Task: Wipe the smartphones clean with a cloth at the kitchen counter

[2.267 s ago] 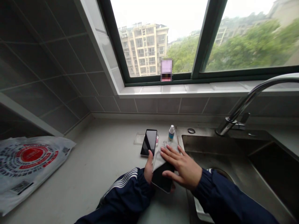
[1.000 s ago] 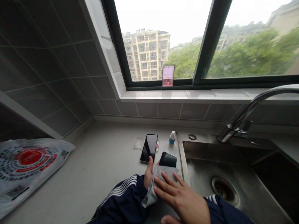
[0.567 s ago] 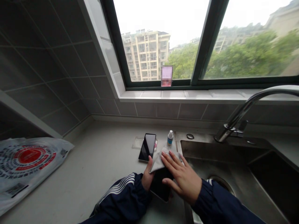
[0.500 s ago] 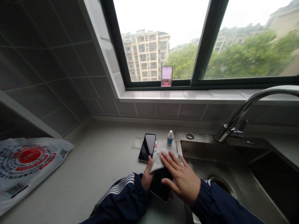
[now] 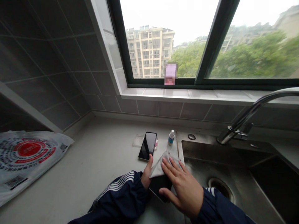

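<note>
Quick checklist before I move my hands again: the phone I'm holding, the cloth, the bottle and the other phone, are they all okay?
1. Held phone supported by left hand: ok, thumb at its left side; fingers mostly hidden.
2. Cloth under right hand: ok, fingers flat on it.
3. Cloth covering the held phone's whole face: not ok, the lower part is bare.
4. Small bottle upright: ok, on the counter beside the sink.
5. Bottle sealed: cannot tell.
6. Other phone out of the sink: ok, lying on the counter side.
</note>
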`<control>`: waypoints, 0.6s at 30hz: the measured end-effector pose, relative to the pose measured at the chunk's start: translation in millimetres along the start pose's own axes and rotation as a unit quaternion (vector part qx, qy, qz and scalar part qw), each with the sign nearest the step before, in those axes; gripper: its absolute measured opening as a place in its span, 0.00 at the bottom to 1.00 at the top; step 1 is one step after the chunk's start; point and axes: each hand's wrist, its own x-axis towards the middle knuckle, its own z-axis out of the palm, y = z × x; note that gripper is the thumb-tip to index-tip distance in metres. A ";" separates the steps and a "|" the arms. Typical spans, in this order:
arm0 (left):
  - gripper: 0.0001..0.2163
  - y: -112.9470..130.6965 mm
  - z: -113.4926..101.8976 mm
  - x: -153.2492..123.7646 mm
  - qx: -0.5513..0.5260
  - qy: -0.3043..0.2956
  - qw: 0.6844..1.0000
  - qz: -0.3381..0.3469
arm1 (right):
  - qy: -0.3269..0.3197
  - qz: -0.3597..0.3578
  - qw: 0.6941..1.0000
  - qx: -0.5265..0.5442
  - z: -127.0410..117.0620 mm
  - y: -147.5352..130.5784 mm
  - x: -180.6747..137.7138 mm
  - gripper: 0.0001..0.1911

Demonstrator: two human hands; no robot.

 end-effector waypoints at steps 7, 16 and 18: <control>0.39 3.0 -5.0 -2.4 -0.010 -0.037 0.998 -0.056 | -0.011 -0.019 1.000 0.000 3.4 -9.1 -2.9 0.40; 0.34 2.7 4.9 -1.3 -0.029 -0.036 0.998 -0.044 | 0.003 -0.020 1.000 -0.017 4.2 -6.5 3.3 0.35; 0.32 4.3 6.2 -1.2 -0.022 -0.017 0.999 -0.036 | 0.018 -0.022 0.999 -0.025 9.9 -5.2 5.4 0.34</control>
